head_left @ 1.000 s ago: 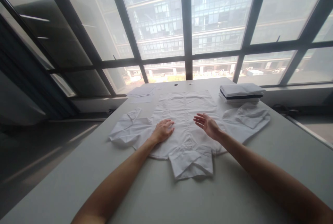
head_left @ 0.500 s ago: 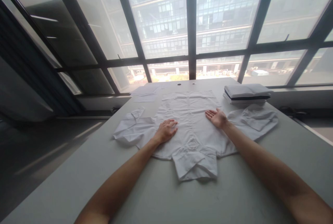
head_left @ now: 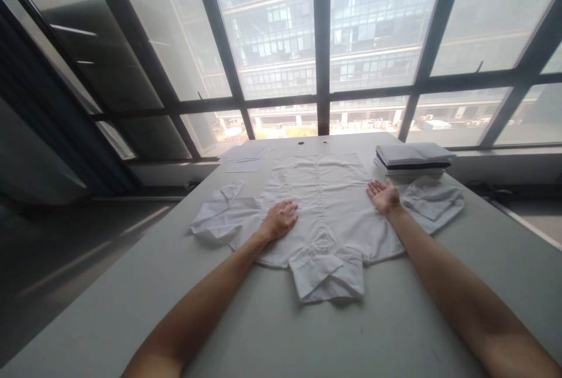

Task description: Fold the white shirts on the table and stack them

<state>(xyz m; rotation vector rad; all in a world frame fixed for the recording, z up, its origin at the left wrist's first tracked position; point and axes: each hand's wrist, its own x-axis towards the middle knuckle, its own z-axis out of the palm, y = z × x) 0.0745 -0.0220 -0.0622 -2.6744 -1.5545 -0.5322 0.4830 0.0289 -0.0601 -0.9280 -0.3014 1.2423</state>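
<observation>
Lying flat on the broad white bench, the white, wrinkled cloth shirt was directly ahead of the person, its long axis running away towards the window, its collar end nearest. The left hand rested palm down on the left half of the body, fingers slightly spread, pinching nothing. The right hand lay palm up and unclosed at the body's right edge, holding nothing; whether it touched the fabric could not be told. It was the nearer one to the right sleeve, while the left sleeve lay out beyond the left hand. A stack of white, folded-looking pieces with one dark layer stood just beyond the right sleeve, and thin white sheets lay farther off, left. Nothing visible stood between the hands.
</observation>
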